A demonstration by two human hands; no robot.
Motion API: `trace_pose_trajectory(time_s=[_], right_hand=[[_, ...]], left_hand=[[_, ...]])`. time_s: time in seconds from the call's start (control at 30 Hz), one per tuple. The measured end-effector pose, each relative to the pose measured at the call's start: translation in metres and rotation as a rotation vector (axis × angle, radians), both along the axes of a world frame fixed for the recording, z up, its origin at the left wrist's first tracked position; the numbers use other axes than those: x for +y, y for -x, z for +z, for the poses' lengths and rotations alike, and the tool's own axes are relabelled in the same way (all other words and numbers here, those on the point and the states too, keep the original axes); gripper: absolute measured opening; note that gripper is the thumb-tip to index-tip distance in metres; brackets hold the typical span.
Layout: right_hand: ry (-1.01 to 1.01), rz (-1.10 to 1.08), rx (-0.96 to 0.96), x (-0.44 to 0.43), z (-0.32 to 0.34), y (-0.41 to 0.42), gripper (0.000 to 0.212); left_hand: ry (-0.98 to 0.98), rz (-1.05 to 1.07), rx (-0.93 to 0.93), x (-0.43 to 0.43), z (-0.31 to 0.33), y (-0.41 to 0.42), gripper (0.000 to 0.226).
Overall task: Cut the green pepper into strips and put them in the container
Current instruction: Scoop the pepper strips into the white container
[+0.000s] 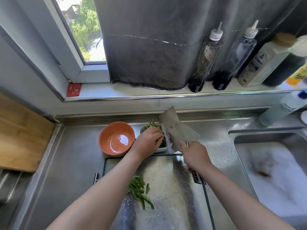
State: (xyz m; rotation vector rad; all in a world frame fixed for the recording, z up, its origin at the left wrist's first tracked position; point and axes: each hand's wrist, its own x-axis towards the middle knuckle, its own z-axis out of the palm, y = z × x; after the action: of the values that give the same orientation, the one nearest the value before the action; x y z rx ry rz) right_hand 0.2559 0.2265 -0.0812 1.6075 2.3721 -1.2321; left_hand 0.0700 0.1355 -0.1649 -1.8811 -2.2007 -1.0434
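A small white rectangular container (162,149) stands behind the glass cutting board (167,180), holding green pepper strips (151,124). My left hand (147,141) is over the container, fingers curled against the strips at the cleaver's blade. My right hand (194,155) grips the handle of a steel cleaver (172,128), whose blade is tilted up over the container's right side. A loose pile of pepper strips (140,190) lies on the board's left part, beside my left forearm.
An orange bowl (116,140) sits left of the container. A wooden board (20,136) leans at far left. A sink (274,171) with foamy water is at right. Bottles (206,58) and a grey towel (149,44) line the windowsill.
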Motion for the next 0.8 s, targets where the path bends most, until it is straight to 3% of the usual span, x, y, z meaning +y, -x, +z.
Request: trace_pose_trajectory(time_s=[0.1,0.2,0.27,0.47,0.53,0.63,0.73,0.8], right_hand=[[-0.058,0.012,-0.023,0.003,-0.001,-0.003,0.047],[-0.062,0.008,-0.006,0.003,-0.001,-0.003,0.045],[-0.063,0.0,0.004,0.001,0.001,-0.004,0.044],[-0.112,-0.001,0.027,0.003,-0.001,-0.006,0.045],[-0.117,0.004,0.032,0.003,-0.002,-0.006,0.046],[-0.108,0.012,0.049,0.0,0.001,-0.009,0.047],[-0.103,0.027,0.065,-0.012,0.005,-0.018,0.05],[-0.086,0.037,0.075,-0.027,0.004,-0.028,0.052]], left_hand=[[-0.108,0.132,-0.079,0.001,0.009,0.003,0.025],[0.165,0.275,-0.197,0.009,0.011,0.012,0.039],[0.312,0.235,-0.209,0.006,0.008,0.01,0.041],[0.402,0.072,-0.087,-0.009,-0.004,-0.002,0.05],[0.354,0.069,-0.156,-0.007,0.001,0.0,0.05],[0.116,0.178,-0.298,-0.016,0.018,-0.002,0.041],[-0.075,0.272,-0.269,-0.048,0.028,-0.016,0.03],[-0.075,0.272,-0.23,-0.08,0.026,-0.026,0.022]])
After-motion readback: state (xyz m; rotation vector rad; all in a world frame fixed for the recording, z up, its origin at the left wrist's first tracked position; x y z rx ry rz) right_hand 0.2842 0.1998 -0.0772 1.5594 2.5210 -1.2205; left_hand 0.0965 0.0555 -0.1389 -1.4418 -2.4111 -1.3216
